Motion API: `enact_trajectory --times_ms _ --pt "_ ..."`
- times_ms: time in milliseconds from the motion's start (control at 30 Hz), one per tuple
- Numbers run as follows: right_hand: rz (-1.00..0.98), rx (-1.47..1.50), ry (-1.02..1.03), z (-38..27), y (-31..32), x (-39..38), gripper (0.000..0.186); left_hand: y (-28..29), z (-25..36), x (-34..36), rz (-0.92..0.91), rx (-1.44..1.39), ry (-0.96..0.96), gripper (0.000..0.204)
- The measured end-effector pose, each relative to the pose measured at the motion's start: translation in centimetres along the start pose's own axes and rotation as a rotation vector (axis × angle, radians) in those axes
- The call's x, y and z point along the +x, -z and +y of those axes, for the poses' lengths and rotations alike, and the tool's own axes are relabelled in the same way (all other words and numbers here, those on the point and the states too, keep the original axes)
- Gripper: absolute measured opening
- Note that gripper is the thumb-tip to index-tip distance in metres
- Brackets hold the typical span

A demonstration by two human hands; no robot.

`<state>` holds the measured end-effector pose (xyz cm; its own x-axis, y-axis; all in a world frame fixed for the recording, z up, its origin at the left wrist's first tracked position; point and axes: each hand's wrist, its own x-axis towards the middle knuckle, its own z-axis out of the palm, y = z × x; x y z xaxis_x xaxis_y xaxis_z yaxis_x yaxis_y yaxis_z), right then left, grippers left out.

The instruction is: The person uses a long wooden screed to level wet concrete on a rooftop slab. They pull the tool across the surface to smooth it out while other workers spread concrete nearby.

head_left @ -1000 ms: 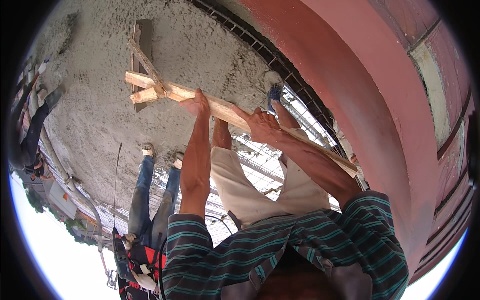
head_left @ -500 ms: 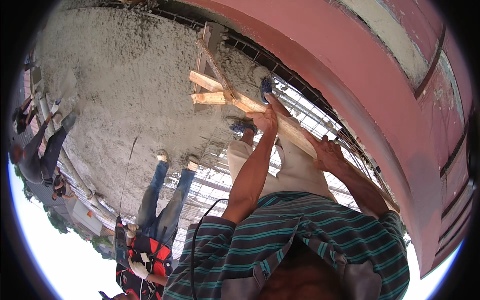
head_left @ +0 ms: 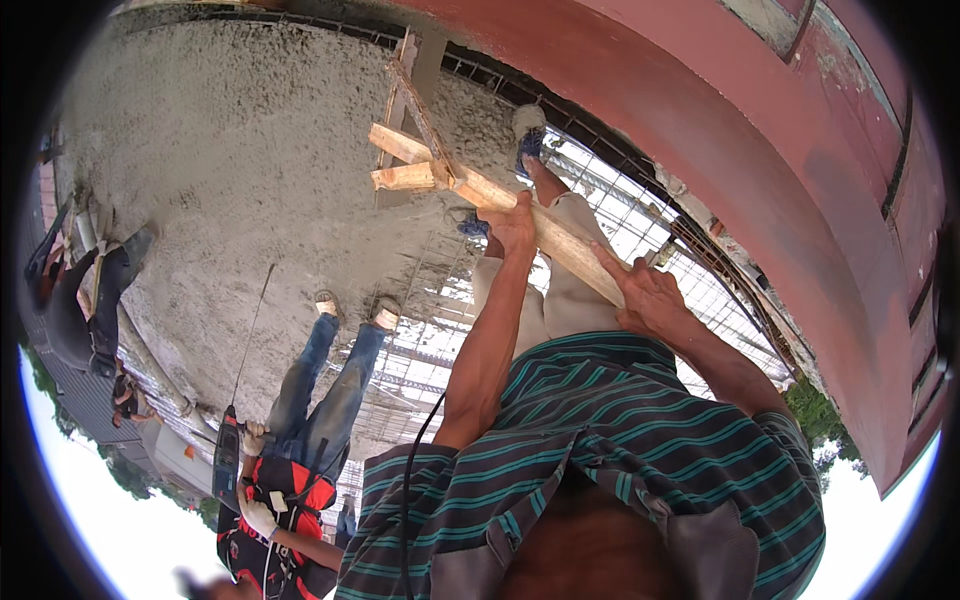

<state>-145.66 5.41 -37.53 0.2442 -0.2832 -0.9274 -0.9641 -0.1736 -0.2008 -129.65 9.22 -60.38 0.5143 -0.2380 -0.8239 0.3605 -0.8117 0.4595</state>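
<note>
My left hand [head_left: 514, 224] is closed round the long wooden handle of a concrete rake [head_left: 575, 252], not far from its head. Further back on the same handle, close to my body, my right hand [head_left: 654, 300] grips with its index finger lying along the wood. At the far end, short braces join the handle to a board [head_left: 395, 110] standing in the wet grey concrete [head_left: 240, 130]. My shoes are at the edge of the concrete, where the steel mesh [head_left: 590, 180] shows.
A curved pink wall [head_left: 700, 130] runs along the right. At lower left, a gloved person [head_left: 290, 490] holds a power tool [head_left: 228, 455] with a long thin rod reaching over the concrete. Another person [head_left: 75, 300] bends at the far left, beside a pipe [head_left: 150, 350].
The rake and both my hands have shifted slightly left and up in the view, grips unchanged. The person at far left has bent lower. The whole view has turned a little.
</note>
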Motion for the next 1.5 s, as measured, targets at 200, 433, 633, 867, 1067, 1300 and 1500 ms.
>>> enact_trajectory --times_ms 200,433,633,867,1067,1300,1500 --pt "0.176 -0.132 0.399 -6.2 -2.1 12.0 0.104 10.3 1.6 12.1 0.311 -0.036 -0.020 0.097" --pt "0.157 -0.226 0.473 -16.9 -5.9 23.3 0.086 21.0 -0.5 24.2 0.350 -0.099 0.183 0.085" --pt "0.067 -0.219 0.343 -12.1 -6.0 22.9 0.107 16.5 -2.3 27.1 0.366 -0.106 0.199 0.097" --pt "0.088 -0.223 0.362 -0.5 -1.5 18.1 0.103 5.1 -0.9 18.0 0.396 -0.073 0.172 0.100" --pt "-0.031 -0.205 0.229 9.3 2.7 11.4 0.104 -6.5 -2.4 9.9 0.349 -0.056 0.169 0.115" --pt "0.027 -0.231 0.022 13.9 4.4 4.1 0.107 -13.6 -3.0 2.9 0.140 -0.103 0.035 0.102" --pt "-0.079 -0.443 -0.161 12.1 5.2 -0.5 0.097 -17.0 -5.5 -0.1 0.128 -0.161 0.121 0.110"
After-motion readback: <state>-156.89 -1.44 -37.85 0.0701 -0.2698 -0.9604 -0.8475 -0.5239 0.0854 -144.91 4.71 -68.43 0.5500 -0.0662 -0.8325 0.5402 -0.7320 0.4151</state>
